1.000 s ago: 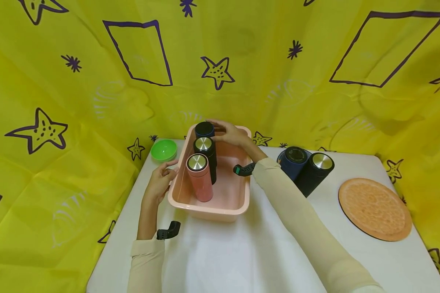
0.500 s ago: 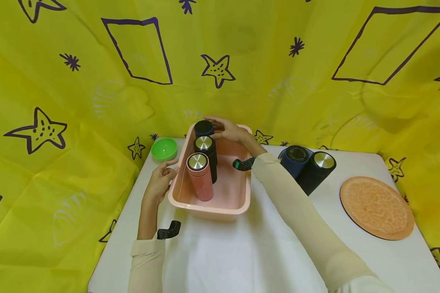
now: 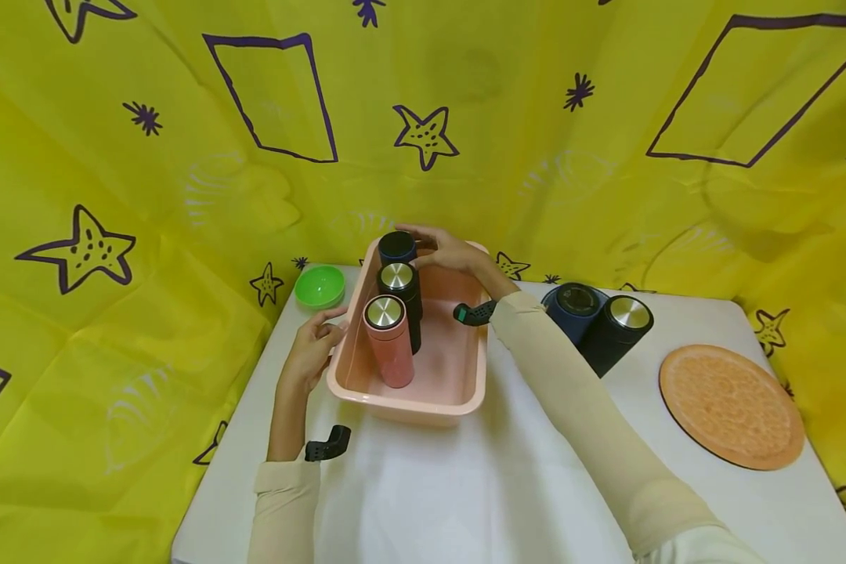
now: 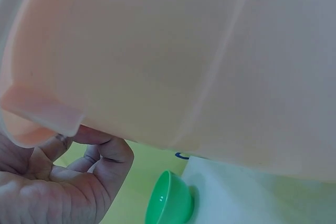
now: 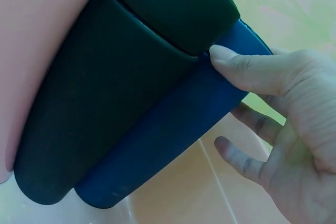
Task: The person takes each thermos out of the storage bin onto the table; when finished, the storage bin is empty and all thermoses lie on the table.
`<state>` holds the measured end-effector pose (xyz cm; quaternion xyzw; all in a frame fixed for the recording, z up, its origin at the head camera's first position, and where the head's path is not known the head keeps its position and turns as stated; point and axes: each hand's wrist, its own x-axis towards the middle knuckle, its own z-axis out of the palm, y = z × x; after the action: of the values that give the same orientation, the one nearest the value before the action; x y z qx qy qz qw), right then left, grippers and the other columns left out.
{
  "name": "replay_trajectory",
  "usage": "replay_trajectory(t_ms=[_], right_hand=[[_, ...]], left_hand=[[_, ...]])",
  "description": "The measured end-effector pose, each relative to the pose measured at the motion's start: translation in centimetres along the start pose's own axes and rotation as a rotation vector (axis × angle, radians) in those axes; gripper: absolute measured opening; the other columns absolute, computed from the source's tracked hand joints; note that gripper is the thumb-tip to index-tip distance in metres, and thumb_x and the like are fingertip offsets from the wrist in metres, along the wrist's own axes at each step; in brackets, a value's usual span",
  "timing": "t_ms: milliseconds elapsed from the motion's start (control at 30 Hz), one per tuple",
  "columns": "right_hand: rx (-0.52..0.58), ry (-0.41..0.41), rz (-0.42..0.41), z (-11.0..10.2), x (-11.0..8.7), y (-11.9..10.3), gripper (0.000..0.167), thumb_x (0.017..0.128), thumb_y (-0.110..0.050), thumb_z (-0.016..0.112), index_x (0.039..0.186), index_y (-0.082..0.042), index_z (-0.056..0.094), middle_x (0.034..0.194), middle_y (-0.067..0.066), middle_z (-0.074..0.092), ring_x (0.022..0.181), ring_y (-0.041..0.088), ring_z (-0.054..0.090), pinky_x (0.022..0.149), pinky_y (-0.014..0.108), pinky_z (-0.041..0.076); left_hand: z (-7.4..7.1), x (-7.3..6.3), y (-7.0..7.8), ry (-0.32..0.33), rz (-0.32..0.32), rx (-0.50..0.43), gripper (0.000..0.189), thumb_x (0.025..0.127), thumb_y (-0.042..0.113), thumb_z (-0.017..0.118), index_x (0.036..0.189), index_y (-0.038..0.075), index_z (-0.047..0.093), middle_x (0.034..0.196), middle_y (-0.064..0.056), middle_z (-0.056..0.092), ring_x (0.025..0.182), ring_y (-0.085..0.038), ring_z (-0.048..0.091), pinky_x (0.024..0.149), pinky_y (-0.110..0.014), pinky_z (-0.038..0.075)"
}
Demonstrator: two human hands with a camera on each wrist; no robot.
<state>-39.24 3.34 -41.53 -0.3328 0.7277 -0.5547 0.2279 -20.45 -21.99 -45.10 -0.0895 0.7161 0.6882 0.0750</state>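
Blue bottle [image 5: 152, 124] at pink tub's [image 3: 451, 360] far end seems stiff, best held high: our right hand [image 5: 304, 108] pinches there, left hand [image 3: 306, 356] grips rim [image 3: 409, 406].

Three bottles [image 3: 410, 299] in a basin [image 3: 409, 406], bowl [image 3: 319, 288] left, bottle pair [image 3: 601, 335] and board [image 3: 732, 406] right

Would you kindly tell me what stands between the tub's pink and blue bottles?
A black bottle stands between them, as the head and right wrist views show.

Yellow curtains [image 3: 493, 149] around a white table [image 3: 416, 501] suggest a makeshift studio.
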Motion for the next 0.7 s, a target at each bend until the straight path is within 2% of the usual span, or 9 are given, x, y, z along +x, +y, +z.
replay_trajectory(t_ms=[200,367,500,700], right_hand=[[-0.009,-0.043,0.011,-0.20,0.13,-0.43,0.075,0.089,0.010,0.060,0.154,-0.009,0.029,0.158,0.012,0.031,0.145,0.030,0.031,0.116,0.047,0.033],[-0.038,-0.043,0.017,-0.20,0.31,-0.65,0.072,0.089,0.006,0.062,0.153,-0.008,0.031,0.155,0.013,0.035,0.143,0.030,0.034,0.115,0.045,0.034],[-0.018,-0.031,0.003,-0.11,0.60,-0.55,0.069,0.089,0.006,0.063,0.151,-0.006,0.035,0.150,0.016,0.041,0.141,0.030,0.037,0.116,0.044,0.032],[0.001,0.007,-0.025,0.07,1.00,-0.08,0.062,0.088,0.007,0.064,0.144,0.000,0.039,0.141,0.022,0.048,0.134,0.033,0.045,0.113,0.043,0.038]], left_hand=[[0.13,0.02,0.17,-0.006,-0.007,-0.008,0.044,0.101,0.014,0.052,0.144,0.007,0.044,0.090,0.001,0.058,0.083,-0.010,0.062,0.072,-0.027,0.057],[0.12,0.07,0.14,0.002,-0.003,0.002,0.043,0.101,0.013,0.052,0.143,0.006,0.046,0.088,0.001,0.058,0.081,-0.009,0.062,0.070,-0.026,0.057],[0.09,0.06,0.12,0.012,0.005,0.003,0.042,0.101,0.012,0.052,0.141,0.006,0.047,0.087,0.001,0.057,0.080,-0.009,0.062,0.070,-0.026,0.057],[0.09,-0.04,0.13,0.013,0.000,-0.001,0.041,0.101,0.012,0.052,0.141,0.006,0.047,0.087,0.000,0.057,0.081,-0.009,0.062,0.071,-0.026,0.057]])
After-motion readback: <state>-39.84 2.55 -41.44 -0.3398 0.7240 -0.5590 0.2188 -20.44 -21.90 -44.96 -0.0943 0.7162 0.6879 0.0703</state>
